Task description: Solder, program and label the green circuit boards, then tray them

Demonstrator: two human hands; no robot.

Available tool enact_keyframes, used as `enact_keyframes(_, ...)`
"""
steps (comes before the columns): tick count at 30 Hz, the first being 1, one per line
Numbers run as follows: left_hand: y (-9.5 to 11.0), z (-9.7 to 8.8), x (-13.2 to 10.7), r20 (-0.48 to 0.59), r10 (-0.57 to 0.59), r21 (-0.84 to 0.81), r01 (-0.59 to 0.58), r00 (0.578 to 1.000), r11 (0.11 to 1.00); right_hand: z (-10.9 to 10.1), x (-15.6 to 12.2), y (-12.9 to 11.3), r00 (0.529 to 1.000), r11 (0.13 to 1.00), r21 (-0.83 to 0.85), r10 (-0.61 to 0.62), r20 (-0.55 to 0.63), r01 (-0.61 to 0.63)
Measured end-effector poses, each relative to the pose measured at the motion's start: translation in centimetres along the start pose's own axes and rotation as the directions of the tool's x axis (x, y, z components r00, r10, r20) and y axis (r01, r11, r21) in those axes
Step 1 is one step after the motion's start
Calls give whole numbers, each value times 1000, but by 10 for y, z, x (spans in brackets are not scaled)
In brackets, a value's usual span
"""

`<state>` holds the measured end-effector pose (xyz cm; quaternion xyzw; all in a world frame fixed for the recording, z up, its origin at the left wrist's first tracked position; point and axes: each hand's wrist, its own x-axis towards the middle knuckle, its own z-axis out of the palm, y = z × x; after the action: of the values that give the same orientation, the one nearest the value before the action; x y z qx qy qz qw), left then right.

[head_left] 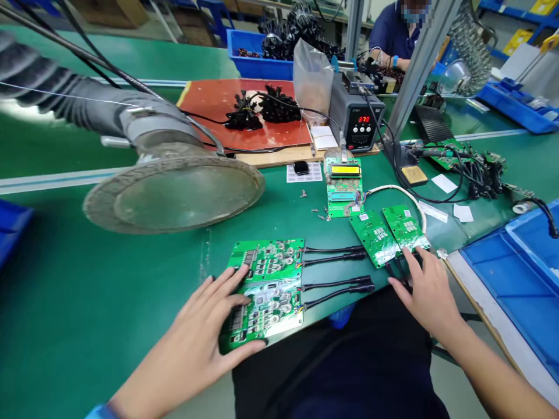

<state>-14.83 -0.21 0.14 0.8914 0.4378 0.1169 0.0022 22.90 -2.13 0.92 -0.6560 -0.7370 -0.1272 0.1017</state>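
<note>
Two large green circuit boards lie side by side near the table's front edge, a far one (267, 259) and a near one (266, 311), each with black cables (336, 270) trailing right. My left hand (205, 326) rests on the near board's left end, fingers spread over it and thumb hooked under its front edge. My right hand (425, 291) lies open and flat at the table edge, fingertips touching the near corners of two smaller green boards (388, 233).
A round fume-extractor hood (174, 189) on a grey hose hangs over the left of the table. Behind stand a tester board with a lit display (345, 186), a soldering station (356, 119), loose screws, a red mat with black connectors (257, 110), blue bins (519, 273), and another person's seated figure (393, 35).
</note>
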Motion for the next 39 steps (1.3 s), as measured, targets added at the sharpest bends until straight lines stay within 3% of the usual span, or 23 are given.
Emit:
enact_keyframes(6, -3, 4, -8, -72, -42, -21, 41, 996, 999, 10, -28, 6, 997, 998, 3, 62, 39, -62)
enact_keyframes(13, 4, -5, 13, -144, -63, -2, 64, 988, 998, 22, -33, 1, 980, 946, 261, 198, 5, -192)
enact_keyframes(17, 30, -23, 39, -192, 3, -20, -7, 981, 1000, -18, -8, 33, 974, 842, 493, 216, 65, -220)
enact_keyframes(19, 48, -29, 57, -200, 55, -27, -62, 978, 998, -50, 13, 57, 952, 713, 632, 209, 222, -304)
enact_keyframes(21, 66, -31, 79, -213, 98, -43, -109, 972, 993, -78, 37, 82, 834, 478, 710, 94, 544, -517)
enact_keyframes(22, 75, -31, 90, -218, 111, -57, -126, 970, 990, -88, 48, 95, 771, 357, 717, 14, 636, -598)
enact_keyframes(24, 90, -29, 114, -228, 118, -96, -143, 966, 985, -96, 70, 117, 655, 189, 673, -153, 740, -715)
enact_keyframes(26, 101, -25, 137, -233, 104, -151, -141, 967, 978, -88, 89, 137, 553, 133, 613, -315, 771, -779)
enact_keyframes(30, 109, -11, 168, -139, 79, -271, -115, 987, 956, -50, 118, 167, 348, 275, 539, -520, 780, -796)
enact_keyframes(33, 111, 3, 180, 1, 72, -317, -68, 997, 946, -23, 135, 177, 262, 379, 517, -550, 793, -767)
enact_keyframes(37, 122, 22, 188, 135, 92, -256, -55, 987, 965, -2, 157, 176, 220, 490, 509, -532, 818, -708)
enact_keyframes(39, 130, 28, 189, 169, 98, -206, -62, 981, 977, 2, 165, 173, 276, 532, 530, -483, 831, -661)
